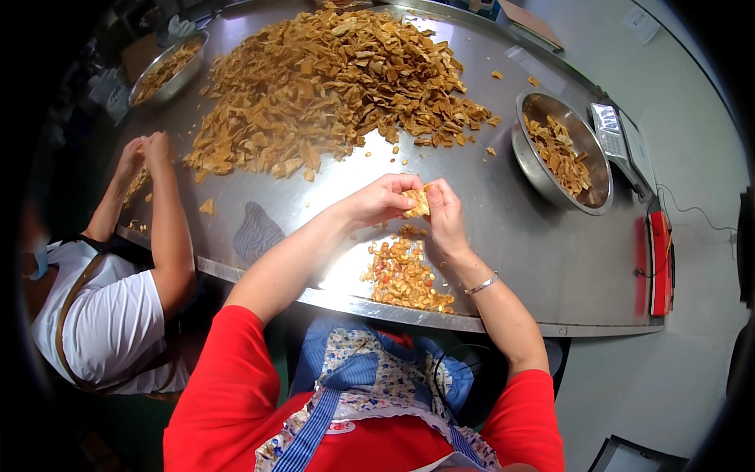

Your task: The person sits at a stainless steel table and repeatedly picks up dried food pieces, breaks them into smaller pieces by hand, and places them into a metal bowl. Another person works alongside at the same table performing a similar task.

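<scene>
Head view: both hands meet over the steel worktop (543,259). Left hand (383,200) and right hand (445,218) pinch one tan chip (418,202) between them, directly above the small pile (403,275) at 6 o'clock, so fragments drop there; big heap (330,86) at 12.

One screen only: small grey display on scale (612,130), just right of steel bowl (560,153), tilted, pale face. Flat brown package (528,22) well above bowl, at table edge. No signs visible.
</scene>
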### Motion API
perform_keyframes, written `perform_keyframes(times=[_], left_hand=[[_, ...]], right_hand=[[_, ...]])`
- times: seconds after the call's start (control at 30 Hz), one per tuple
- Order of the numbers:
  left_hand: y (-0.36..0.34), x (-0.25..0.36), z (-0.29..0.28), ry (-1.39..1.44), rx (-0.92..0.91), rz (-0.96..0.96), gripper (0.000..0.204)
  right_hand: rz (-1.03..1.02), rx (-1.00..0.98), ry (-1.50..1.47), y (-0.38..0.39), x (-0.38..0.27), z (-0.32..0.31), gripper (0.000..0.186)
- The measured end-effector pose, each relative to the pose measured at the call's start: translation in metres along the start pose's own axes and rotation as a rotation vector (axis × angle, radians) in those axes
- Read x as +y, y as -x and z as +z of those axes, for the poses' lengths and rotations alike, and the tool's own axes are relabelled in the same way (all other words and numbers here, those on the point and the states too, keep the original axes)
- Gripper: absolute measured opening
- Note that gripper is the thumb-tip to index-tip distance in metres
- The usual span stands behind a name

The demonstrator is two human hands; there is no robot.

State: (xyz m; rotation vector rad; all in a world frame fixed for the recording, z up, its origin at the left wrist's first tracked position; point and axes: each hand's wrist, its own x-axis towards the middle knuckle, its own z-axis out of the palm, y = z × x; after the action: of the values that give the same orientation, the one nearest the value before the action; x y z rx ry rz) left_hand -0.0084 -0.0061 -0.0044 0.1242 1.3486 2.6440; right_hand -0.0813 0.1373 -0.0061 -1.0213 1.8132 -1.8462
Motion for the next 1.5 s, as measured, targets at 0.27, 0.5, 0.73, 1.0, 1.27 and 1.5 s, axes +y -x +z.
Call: perform_keyframes(times=[0.27,0.5,0.73,1.0,1.27,1.5], left_hand=[[-0.003,0.005,-0.004,0.142,-0.062,-0.017,0.014],[-0.005,0.008,-0.032,-0.204,0.421,0.062,0.013],[-0.005,0.005,-0.016,-0.755,0.553,-0.007,0.021],[-0.004,-0.008,-0.005,-0.844,0.32,-0.045,0.012],[-0.007,0.009,-0.023,0.081,0.748,0.091,0.021],[-0.001,0.014,-0.022,0.108,0.744,0.105,0.027]], right_hand=[[0.26,-0.017,-0.462,-0.001,-0.003,0.0,0.026],[0.384,-0.411,-0.102,-0.019,-0.007,-0.025,0.018],[-0.006,-0.543,0.523,-0.007,-0.016,-0.014,0.024],[-0.169,-0.041,0.833,-0.009,-0.004,-0.008,0.029],[0.099,-0.179,0.772,-0.018,0.004,-0.02,0.03],[0.342,-0.949,1.027,-0.051,-0.027,-0.011,0.024]])
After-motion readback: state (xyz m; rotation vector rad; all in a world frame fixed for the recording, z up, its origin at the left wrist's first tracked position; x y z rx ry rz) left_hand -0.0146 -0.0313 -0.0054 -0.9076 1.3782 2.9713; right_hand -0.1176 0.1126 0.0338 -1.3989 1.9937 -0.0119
